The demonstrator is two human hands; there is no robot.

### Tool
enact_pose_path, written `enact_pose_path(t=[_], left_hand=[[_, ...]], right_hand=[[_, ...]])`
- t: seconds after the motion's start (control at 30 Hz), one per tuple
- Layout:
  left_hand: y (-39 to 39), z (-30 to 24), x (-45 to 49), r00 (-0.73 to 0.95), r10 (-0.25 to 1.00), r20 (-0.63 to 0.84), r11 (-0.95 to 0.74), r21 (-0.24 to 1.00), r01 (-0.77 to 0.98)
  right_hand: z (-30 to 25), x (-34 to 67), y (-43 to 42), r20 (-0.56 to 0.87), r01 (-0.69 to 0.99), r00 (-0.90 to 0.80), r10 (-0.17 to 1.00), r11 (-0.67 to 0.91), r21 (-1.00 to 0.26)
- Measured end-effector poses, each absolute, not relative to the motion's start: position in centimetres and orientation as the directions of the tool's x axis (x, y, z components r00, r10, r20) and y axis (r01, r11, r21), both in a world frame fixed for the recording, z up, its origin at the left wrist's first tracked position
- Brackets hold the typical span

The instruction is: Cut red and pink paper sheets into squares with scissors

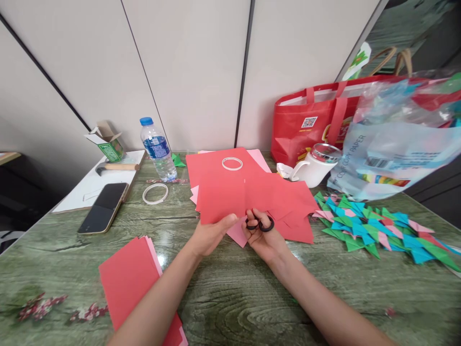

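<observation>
My left hand (213, 234) grips the lower edge of a red paper sheet (222, 199), thumb on top and the other fingers hidden beneath it. Black-handled scissors (266, 224) sit in my right hand (264, 238), with fingers through the loops. Their blades are mostly hidden at the red sheet, where a thin upright line, perhaps a cut, runs up from my fingertips. Beyond and to the right, more red paper pieces (295, 197) lie overlapping on the table. A pink sheet (238, 234) shows under my hands. A white tape ring (232, 164) rests on the red paper at the back.
At left are a stack of red and pink paper (127, 276), a phone (103, 207), a hammer-like tool (117, 167), a water bottle (158, 150) and another tape ring (155, 193). At right are folded paper pieces (382, 228), a white mug (315, 166), a red bag (293, 125) and a plastic bag (392, 154).
</observation>
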State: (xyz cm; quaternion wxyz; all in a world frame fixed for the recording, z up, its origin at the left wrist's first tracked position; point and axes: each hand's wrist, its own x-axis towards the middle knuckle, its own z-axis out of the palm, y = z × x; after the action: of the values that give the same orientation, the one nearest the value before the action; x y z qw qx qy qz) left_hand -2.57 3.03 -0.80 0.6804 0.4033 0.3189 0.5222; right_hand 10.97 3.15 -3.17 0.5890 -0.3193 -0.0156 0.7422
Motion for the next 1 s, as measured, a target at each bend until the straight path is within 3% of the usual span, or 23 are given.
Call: enact_pose_path(t=[0.2,0.33,0.43,0.5,0.57,0.7,0.87,1.0], left_hand=[[3.2,-1.9,-1.9,-0.176,0.982,-0.063,0.023,0.976,-0.216],[3.9,-0.4,-2.1,-0.094,0.990,-0.107,0.054,0.891,-0.451],[4.4,0.5,-2.5,-0.137,0.987,-0.080,-0.013,0.821,-0.571],[4.6,0.8,-2.8,-0.176,0.984,-0.025,-0.088,0.792,-0.605],[4.6,0.8,-2.9,-0.170,0.985,0.006,-0.112,0.776,-0.620],[4.2,0.9,-2.6,-0.157,0.988,-0.005,-0.094,0.783,-0.614],[3.6,0.9,-1.9,-0.080,0.997,-0.014,-0.035,0.814,-0.580],[3.3,0.4,-1.7,-0.055,0.992,-0.111,0.065,0.846,-0.530]], right_hand=[[-2.7,10.3,2.5,-0.414,-0.815,-0.100,0.905,-0.313,-0.487],[-2.6,9.9,2.2,-0.335,-0.727,-0.045,0.941,-0.261,-0.635],[-2.4,9.4,1.7,-0.226,-0.583,0.003,0.974,-0.182,-0.792],[-2.4,9.1,1.2,-0.123,-0.435,-0.066,0.990,-0.140,-0.890],[-2.4,8.9,0.7,-0.054,-0.300,-0.245,0.968,-0.129,-0.945],[-2.9,8.9,0.1,-0.041,-0.194,-0.501,0.864,-0.159,-0.968],[-3.4,9.1,0.4,-0.045,-0.164,-0.481,0.875,-0.140,-0.976],[-2.9,9.2,0.6,-0.036,-0.166,-0.485,0.874,-0.132,-0.977]])
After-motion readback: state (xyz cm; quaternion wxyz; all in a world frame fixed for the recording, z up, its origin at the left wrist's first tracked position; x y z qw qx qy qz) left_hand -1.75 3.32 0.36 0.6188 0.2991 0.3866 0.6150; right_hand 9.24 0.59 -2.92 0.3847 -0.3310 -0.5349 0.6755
